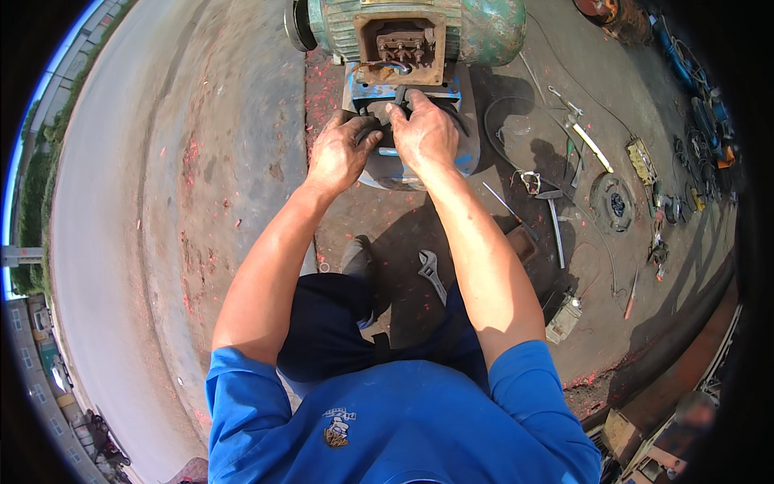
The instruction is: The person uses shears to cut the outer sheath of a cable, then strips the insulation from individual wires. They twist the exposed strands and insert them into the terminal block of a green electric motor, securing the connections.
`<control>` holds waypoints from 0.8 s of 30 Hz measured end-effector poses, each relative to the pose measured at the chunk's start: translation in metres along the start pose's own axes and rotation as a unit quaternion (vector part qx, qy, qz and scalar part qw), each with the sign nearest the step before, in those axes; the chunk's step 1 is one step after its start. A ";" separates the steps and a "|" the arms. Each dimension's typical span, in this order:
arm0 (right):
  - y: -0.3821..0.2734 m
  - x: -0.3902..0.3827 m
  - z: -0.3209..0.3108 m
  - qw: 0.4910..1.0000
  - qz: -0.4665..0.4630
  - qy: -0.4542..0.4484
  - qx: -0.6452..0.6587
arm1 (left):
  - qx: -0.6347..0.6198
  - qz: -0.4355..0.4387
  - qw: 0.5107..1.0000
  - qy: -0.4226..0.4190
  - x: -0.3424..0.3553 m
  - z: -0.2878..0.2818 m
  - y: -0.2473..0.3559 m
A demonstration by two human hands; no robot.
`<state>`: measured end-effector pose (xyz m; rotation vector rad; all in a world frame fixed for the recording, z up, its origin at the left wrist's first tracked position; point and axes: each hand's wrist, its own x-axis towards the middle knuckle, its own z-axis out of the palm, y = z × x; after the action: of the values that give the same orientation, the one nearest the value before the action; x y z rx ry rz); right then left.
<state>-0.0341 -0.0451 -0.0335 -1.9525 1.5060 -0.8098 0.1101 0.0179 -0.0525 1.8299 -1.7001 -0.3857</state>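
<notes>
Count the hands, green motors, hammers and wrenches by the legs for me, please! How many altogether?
Hands: 2 (left hand, right hand)
Green motor: 1
Hammer: 1
Wrench by the legs: 1
Total: 5

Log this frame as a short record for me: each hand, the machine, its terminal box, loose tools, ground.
Left hand: fingers and thumb closed on a black cable
Right hand: pinching a black piece, perhaps the same cable
Machine: green electric motor on a blue-painted stand
Terminal box: uncovered, rusty studs showing
Loose tools: adjustable wrench, hammer and red-handled screwdriver
Ground: dark around the stand, scattered red flecks
</notes>
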 end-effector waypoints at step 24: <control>0.020 -0.009 0.010 0.985 -0.164 0.045 -0.027 | -0.034 -0.156 0.977 0.140 -0.031 -0.004 0.030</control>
<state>-0.0409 -0.0401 -0.0559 -2.2676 1.2817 -1.0159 0.0842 0.0492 -0.0369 1.9978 -1.2014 -0.2899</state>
